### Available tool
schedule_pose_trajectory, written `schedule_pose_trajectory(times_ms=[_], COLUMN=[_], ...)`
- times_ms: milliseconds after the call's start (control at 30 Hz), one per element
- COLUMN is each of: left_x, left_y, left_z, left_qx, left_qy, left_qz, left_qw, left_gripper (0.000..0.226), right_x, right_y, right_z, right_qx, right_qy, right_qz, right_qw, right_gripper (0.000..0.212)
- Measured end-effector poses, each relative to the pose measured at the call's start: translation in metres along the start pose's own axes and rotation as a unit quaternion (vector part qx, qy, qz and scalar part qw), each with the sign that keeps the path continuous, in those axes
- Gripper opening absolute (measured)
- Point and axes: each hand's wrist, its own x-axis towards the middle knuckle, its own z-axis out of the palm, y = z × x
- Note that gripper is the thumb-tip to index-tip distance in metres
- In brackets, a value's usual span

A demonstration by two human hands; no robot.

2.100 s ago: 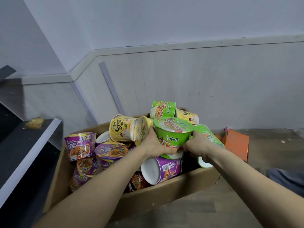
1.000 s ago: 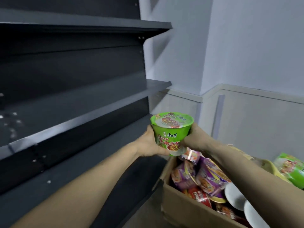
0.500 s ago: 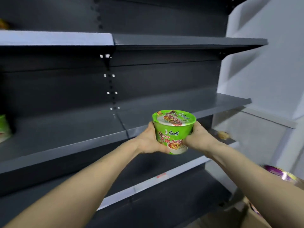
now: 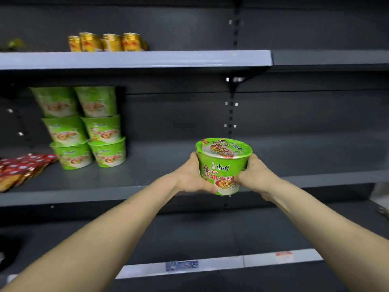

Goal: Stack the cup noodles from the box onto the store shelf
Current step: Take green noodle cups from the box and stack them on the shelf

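I hold one green cup noodle (image 4: 223, 165) upright in front of the dark middle shelf (image 4: 147, 175). My left hand (image 4: 192, 175) grips its left side and my right hand (image 4: 254, 173) grips its right side. On that shelf to the left stand two stacks of green cup noodles (image 4: 86, 127), each three high. The box is out of view.
Gold cans (image 4: 107, 42) sit on the upper shelf (image 4: 134, 59). Red packets (image 4: 21, 167) lie at the left end of the middle shelf. A lower shelf (image 4: 210, 264) with a price label runs below my arms. A slotted upright (image 4: 231, 108) divides the shelf bays.
My view has swung further left along the shelving with the cup still held in both hands. The stacked green cups and gold cans have come into view.
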Motion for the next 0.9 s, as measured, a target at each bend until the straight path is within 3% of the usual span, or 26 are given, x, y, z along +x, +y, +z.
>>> schedule_pose_trajectory(times_ms=[267, 700, 900], left_x=[0.001, 0.068, 0.101], left_y=[-0.06, -0.153, -0.191], left_z=[-0.061, -0.134, -0.15], left_qx=[-0.012, 0.028, 0.047], left_qy=[0.055, 0.113, 0.123], left_qz=[-0.059, -0.167, -0.208], left_qw=[0.997, 0.979, 0.969], left_gripper=[0.101, 0.095, 0.104], right_x=[0.048, 0.168, 0.211], right_y=[-0.037, -0.064, -0.064], right_z=[0.072, 0.176, 0.207], right_qx=[-0.025, -0.018, -0.034], right_qy=[-0.074, -0.162, -0.189], right_qz=[-0.029, -0.063, -0.063], right_qw=[0.997, 0.985, 0.979], right_gripper=[0.049, 0.049, 0.046])
